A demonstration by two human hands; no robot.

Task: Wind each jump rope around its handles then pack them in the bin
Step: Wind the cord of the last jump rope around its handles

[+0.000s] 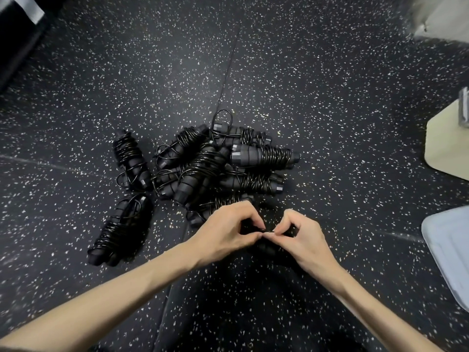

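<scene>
Black on black: the rope (266, 246) under the hands is hard to make out against the dark speckled floor (304, 97); only a thin cord end shows between the fingertips; its handles are mostly hidden by the hands
Left hand (228, 229): fingers curled, thumb and forefinger pinching the cord end
Right hand (302, 235): fingers curled, pinching the same cord, fingertips touching the left hand's
Pile (218, 163): wound ropes heaped just beyond the hands, overlapping, so a count is unsure; one wound rope (129, 158) lies apart on the left; another (121, 229) lies near the left forearm
Right edge: a pale grey lid (449, 250), cut off by the frame; a cream object (446, 143) above it, also cut off; I cannot tell which is the bin
</scene>
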